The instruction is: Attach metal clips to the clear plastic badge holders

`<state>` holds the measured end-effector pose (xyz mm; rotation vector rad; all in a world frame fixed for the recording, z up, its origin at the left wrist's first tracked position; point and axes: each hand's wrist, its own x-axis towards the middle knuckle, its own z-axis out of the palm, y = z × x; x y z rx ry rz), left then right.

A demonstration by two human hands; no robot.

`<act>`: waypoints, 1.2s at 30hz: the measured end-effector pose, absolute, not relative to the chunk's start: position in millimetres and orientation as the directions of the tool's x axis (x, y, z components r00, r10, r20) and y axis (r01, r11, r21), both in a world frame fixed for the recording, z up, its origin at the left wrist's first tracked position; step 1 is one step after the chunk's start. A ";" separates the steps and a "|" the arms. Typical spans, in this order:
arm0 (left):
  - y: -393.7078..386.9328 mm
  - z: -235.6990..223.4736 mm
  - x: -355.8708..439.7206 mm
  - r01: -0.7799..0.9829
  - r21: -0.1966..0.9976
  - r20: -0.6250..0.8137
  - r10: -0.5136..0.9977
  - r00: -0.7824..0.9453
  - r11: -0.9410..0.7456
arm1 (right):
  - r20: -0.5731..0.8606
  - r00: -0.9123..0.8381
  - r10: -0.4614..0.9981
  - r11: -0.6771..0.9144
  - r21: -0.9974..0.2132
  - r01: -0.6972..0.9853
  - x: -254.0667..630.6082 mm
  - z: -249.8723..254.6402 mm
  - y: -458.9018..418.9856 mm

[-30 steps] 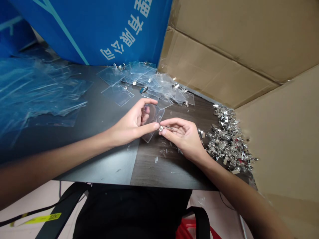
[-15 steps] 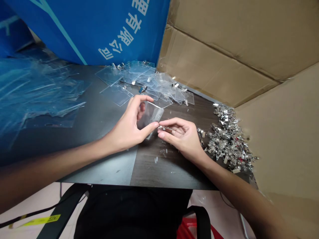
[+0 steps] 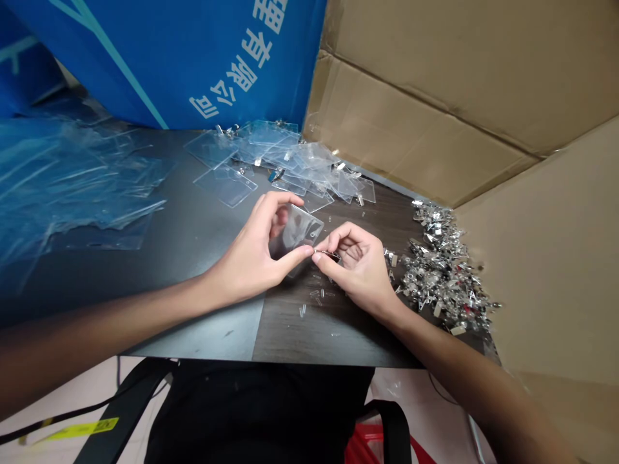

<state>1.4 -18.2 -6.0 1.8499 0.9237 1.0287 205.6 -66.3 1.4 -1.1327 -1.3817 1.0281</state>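
The left hand [image 3: 258,251] pinches a sleeve [image 3: 304,225] between thumb and fingers; the right hand [image 3: 362,265] pinches a clip [image 3: 331,255] just beside the left thumb.

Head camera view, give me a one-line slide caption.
Left hand holds a clear plastic holder, right hand pinches a metal clip, near a heap of clips.

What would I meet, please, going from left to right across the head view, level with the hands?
Heap of clear plastic sleeves, left hand, clear badge holder, right hand, pile of metal clips.
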 end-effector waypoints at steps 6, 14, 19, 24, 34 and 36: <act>-9.8 -1.8 -2.5 0.179 0.909 0.271 0.859 0.435 -0.377 | 0.192 -0.027 0.981 0.194 -0.973 0.127 207.0 3.9 -63.8; 28.1 22.7 -23.1 0.296 0.913 0.046 0.791 0.610 -0.282 | 0.215 0.069 0.974 0.197 -0.959 0.201 209.1 -4.1 -53.0; 48.6 27.8 -32.7 0.283 0.959 -0.149 0.801 0.579 -0.026 | 0.131 0.167 0.977 0.112 -0.987 0.118 210.2 -10.5 -46.4; 81.4 25.3 -40.4 -0.016 0.995 -0.095 0.970 0.224 0.101 | 0.037 0.228 0.973 0.028 -0.999 0.041 213.3 -15.4 -37.6; 122.5 24.6 -78.6 0.318 0.944 0.106 0.993 -0.058 -0.082 | 0.019 0.113 0.993 0.000 -0.987 0.162 217.2 -16.6 -36.5; 128.6 28.4 -95.5 0.525 0.846 0.135 0.990 -0.048 -0.089 | 0.046 0.042 0.998 0.030 -0.948 0.318 225.0 -8.8 -37.3</act>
